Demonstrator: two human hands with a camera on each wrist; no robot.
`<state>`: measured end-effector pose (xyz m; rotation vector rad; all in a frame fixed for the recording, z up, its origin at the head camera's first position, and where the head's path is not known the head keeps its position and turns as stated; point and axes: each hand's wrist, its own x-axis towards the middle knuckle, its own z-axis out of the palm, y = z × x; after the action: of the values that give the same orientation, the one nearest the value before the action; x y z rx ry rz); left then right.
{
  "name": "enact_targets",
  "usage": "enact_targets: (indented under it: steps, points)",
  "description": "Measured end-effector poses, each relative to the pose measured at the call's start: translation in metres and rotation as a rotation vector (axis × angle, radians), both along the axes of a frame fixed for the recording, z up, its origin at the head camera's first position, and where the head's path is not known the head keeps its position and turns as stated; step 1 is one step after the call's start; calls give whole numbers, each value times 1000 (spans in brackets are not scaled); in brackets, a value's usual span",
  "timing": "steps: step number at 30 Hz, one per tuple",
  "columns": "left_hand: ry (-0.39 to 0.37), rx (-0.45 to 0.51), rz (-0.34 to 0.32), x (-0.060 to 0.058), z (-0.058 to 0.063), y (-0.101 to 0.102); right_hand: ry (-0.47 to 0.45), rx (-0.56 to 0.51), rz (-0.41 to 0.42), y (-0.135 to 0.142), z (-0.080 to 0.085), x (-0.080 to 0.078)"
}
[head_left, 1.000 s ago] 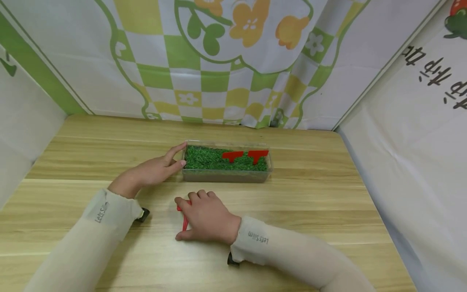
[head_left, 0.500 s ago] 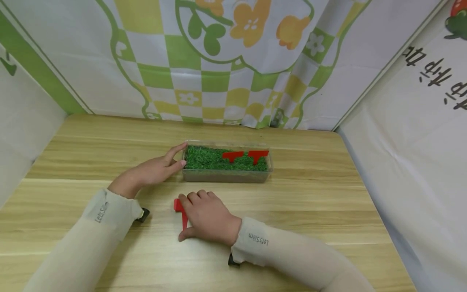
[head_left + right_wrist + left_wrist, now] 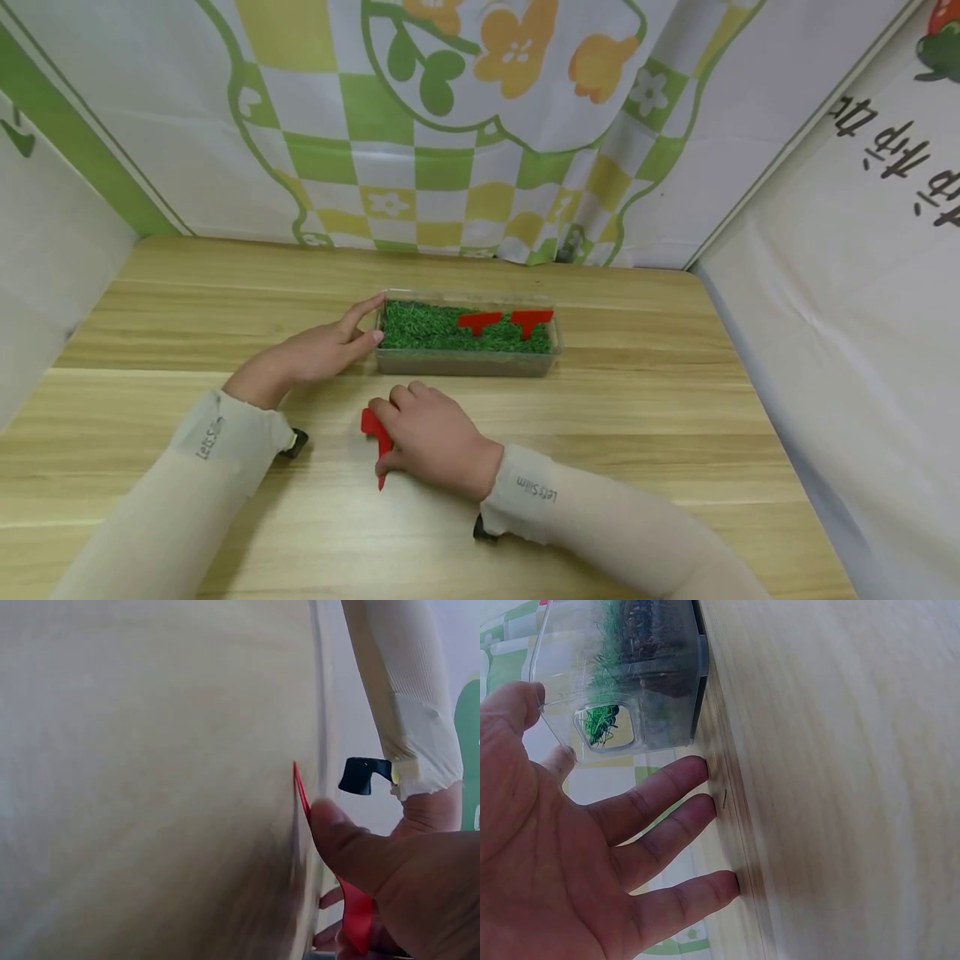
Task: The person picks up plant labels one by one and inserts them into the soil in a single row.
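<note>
A wooden table (image 3: 637, 400) fills the lower two thirds of the head view, backed by a green and yellow checked cloth (image 3: 450, 125) across the top. At the centre of the frame stands a clear plastic box (image 3: 467, 360) filled with green artificial grass (image 3: 427, 327), and two red T-shaped markers (image 3: 506, 320) stand upright in the grass toward its right end.

The left hand (image 3: 322, 350), just left of centre, lies with straight, relaxed fingers against the left end of the box; the left wrist view shows the palm spread and the fingertips (image 3: 697, 769) on the table next to the box wall, gripping nothing.

Below centre, the right hand (image 3: 431, 433) pinches a third red marker (image 3: 375, 433) between thumb (image 3: 337, 832) and fingers, its pointed stem tilted down toward the table, well apart from the box.

The pinch sits on a thin, flat piece, so it could twist or slip out on the way to the grass. The box looks light; pushing the stem in hard could shove it sideways if the flat left hand gives way, or knock the two standing markers over.
</note>
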<state>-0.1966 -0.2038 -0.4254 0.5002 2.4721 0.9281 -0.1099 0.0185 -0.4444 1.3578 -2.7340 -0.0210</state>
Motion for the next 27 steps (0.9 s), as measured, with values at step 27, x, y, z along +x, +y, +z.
enact_targets:
  steps: [27]
  points:
    - [3,-5,-9,1,1,0,-158,-257,61,21,35,-18]
